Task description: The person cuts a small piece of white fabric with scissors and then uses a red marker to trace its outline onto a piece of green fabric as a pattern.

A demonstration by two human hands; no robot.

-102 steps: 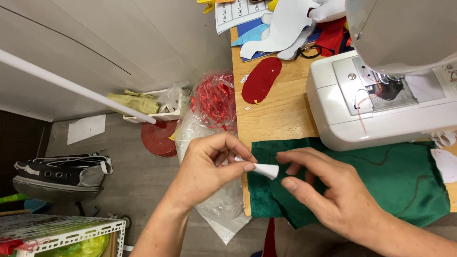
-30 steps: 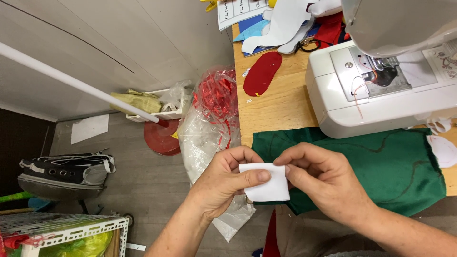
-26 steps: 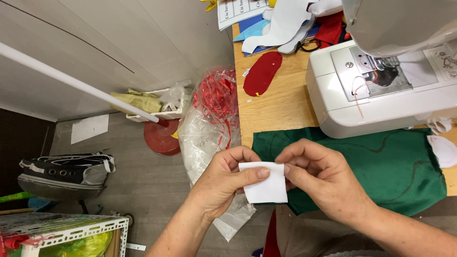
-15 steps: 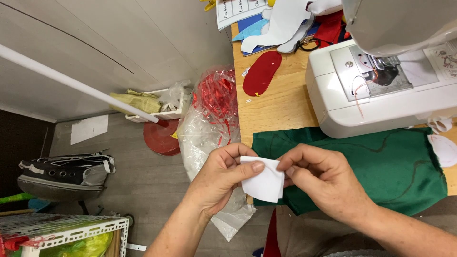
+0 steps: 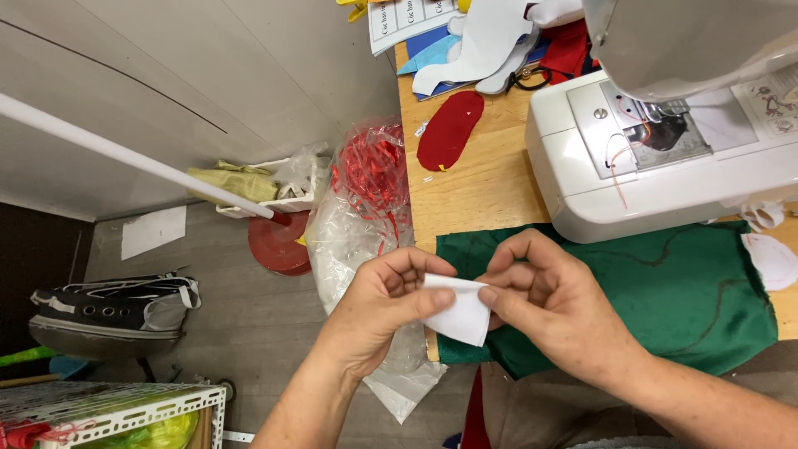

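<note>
Currently logged: white fabric piece (image 5: 459, 309), pinched between both hands.
I note left hand (image 5: 384, 303) and right hand (image 5: 555, 301) gripping its edges, above green felt (image 5: 665, 291) at the wooden table (image 5: 482, 187) edge, sewing machine (image 5: 665, 141) behind.

A sewing workshop: white sewing machine (image 5: 665, 141), green fabric (image 5: 632, 291) and felt cut-outs (image 5: 450, 130) on a wooden table (image 5: 482, 191).

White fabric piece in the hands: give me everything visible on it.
The small white fabric piece looks like plain, thin felt, with no visible marking. It is bent over, its lower corner pointing down. The left hand pinches its left edge and the right hand its right. It is held above the near edge of the green fabric sheet.
</note>
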